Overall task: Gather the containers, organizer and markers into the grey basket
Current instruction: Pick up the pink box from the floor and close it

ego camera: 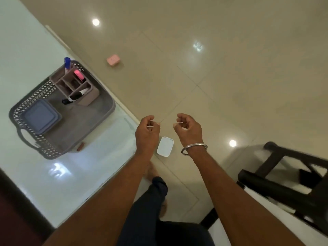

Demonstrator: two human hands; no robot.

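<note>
The grey basket (104, 107) stands on a glass table at the left. Inside it are a taupe organizer (88, 96) with a blue-capped marker (67, 62), a pink marker (79, 74) and a black-and-white marker (75, 97), plus a blue-lidded container (41, 117). A white container (165, 146) lies on the floor just below my hands. A pink container (113, 60) lies farther off on the floor. My left hand (147, 134) and right hand (189, 128) hover above the floor, fingers loosely curled, holding nothing.
A small brown piece (80, 146) lies on the glass table (53, 183) beside the basket. A dark wooden chair (284, 174) stands at the right. My leg and foot (154, 189) are on the tiled floor below the hands.
</note>
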